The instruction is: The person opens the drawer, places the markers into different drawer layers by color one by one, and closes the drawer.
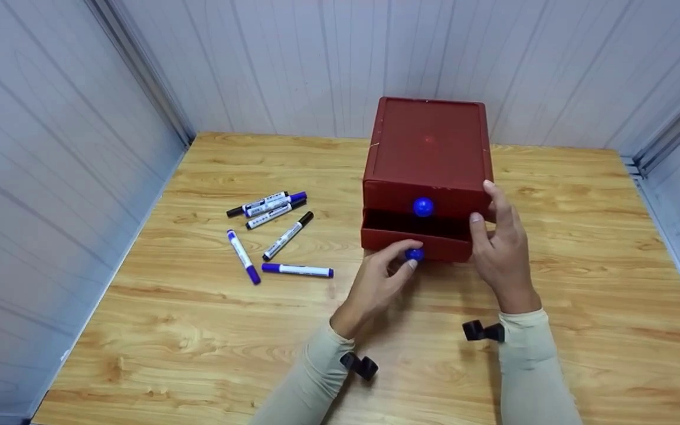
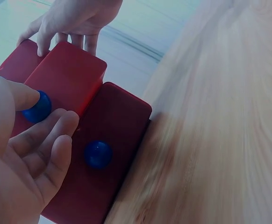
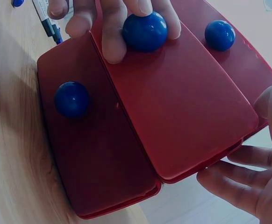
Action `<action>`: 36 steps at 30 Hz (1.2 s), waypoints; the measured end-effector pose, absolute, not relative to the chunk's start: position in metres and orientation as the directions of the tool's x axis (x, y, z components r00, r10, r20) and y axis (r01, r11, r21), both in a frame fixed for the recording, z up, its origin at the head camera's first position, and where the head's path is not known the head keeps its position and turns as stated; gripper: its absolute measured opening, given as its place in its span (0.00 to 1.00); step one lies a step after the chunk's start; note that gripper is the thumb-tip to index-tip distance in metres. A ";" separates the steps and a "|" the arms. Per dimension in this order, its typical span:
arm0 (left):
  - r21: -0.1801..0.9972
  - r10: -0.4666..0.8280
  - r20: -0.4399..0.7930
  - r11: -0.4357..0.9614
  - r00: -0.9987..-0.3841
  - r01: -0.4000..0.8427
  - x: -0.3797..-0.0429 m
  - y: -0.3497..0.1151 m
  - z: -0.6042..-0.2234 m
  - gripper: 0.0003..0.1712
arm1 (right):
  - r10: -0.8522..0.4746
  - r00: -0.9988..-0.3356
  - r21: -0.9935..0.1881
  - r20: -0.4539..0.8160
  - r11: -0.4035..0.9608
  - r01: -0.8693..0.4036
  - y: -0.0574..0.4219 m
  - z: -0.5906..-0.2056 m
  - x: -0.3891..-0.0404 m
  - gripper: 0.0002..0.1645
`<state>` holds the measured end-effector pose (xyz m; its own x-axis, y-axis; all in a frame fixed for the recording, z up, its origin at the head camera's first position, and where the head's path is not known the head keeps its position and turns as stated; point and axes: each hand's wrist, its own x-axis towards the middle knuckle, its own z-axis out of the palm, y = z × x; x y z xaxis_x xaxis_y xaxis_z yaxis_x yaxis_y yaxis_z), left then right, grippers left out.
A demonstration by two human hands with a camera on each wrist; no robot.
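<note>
Head view: right of several markers [image 1: 297, 270] on the table [image 1: 198, 366], a red drawer cabinet [image 1: 431, 147] stands with its middle drawer [image 1: 452, 249] partly out. The left hand [image 1: 374, 284]'s narrow grip pinches that drawer's blue knob [image 1: 415, 255]; the right hand [image 1: 504, 254] touches the cabinet's right side.

Left wrist view: thumb [image 2: 24, 95] and fingers [image 2: 67, 125] flank the knob.

Right wrist view: the right hand's fingers spread, fairly straight, against the cabinet.

I am failing to read the markers' [image 1: 297, 270] print. Shadow is hiding the pulled-out drawer's [image 1: 386, 238] floor; the left-wrist view is cropping the left grip [image 2: 15, 170].
</note>
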<state>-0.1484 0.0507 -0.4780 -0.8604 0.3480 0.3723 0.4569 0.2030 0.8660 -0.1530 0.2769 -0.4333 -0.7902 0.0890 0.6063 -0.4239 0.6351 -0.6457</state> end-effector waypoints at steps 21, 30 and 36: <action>0.666 0.470 0.459 0.379 -0.754 0.642 -0.133 0.034 -0.472 0.17 | 0.022 -0.831 -0.689 0.556 0.571 -0.446 0.282 -0.428 -0.154 0.39; 0.662 0.513 0.457 0.350 -0.727 0.663 -0.124 0.028 -0.471 0.18 | 0.017 -0.854 -0.701 0.520 0.580 -0.415 0.283 -0.425 -0.152 0.40; 0.685 0.567 0.414 0.321 -0.712 0.654 -0.118 0.022 -0.468 0.18 | 0.017 -0.851 -0.697 0.524 0.583 -0.418 0.283 -0.427 -0.151 0.41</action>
<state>-0.1176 0.0219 -0.4680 -0.7117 0.5672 0.4143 0.6542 0.3206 0.6850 -0.1506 0.2834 -0.4274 -0.8513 0.0171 0.5245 -0.4176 0.5831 -0.6968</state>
